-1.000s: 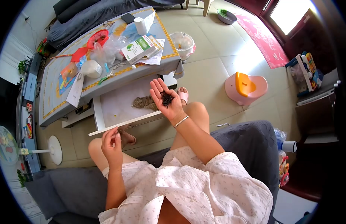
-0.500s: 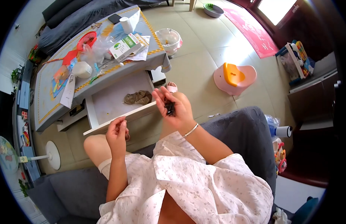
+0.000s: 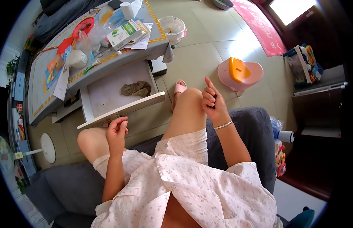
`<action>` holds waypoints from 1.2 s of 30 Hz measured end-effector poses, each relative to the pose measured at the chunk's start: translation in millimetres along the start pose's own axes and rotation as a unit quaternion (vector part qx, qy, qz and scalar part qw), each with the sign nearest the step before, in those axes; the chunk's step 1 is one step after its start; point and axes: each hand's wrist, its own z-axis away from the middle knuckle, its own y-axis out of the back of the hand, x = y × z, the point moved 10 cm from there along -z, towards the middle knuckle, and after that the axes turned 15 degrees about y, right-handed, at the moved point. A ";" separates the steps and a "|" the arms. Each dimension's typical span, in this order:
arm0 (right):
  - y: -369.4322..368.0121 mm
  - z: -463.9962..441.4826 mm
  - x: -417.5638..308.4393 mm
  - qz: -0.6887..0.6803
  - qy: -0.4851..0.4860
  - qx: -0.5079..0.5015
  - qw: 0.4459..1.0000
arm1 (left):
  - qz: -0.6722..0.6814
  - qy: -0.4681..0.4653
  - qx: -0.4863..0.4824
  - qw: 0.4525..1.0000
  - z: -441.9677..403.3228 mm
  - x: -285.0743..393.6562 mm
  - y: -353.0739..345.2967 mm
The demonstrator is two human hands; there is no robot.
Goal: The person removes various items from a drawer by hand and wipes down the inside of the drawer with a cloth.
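Note:
My right hand (image 3: 214,103) is raised above the dark sofa, beside my knee, with its fingers curled over small dark pieces (image 3: 214,99) and one finger stretched out. Most of those pieces are hidden by the fingers. Near the front of the open drawer (image 3: 104,85), my left hand (image 3: 116,131) has its thumb and fingertips drawn together; anything between them is too small to make out. A crumpled brown cloth-like item (image 3: 136,89) lies inside the drawer.
The table (image 3: 79,76) above the drawer bears a green-and-white box (image 3: 123,35), plastic bags, papers and a red basket (image 3: 83,27). A lined bin (image 3: 172,29) stands beside it. On the floor sit a pink-and-orange potty (image 3: 240,74) and a pink mat (image 3: 258,26).
My right hand has moved right, away from the drawer, and its open palm has closed around the dark pieces. My left hand stays near the drawer front. The view has shifted somewhat.

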 end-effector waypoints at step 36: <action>-30.1 -153.3 110.4 -0.067 -0.067 0.043 0.995 | -0.628 -0.145 -0.307 0.700 -276.1 -176.9 -186.4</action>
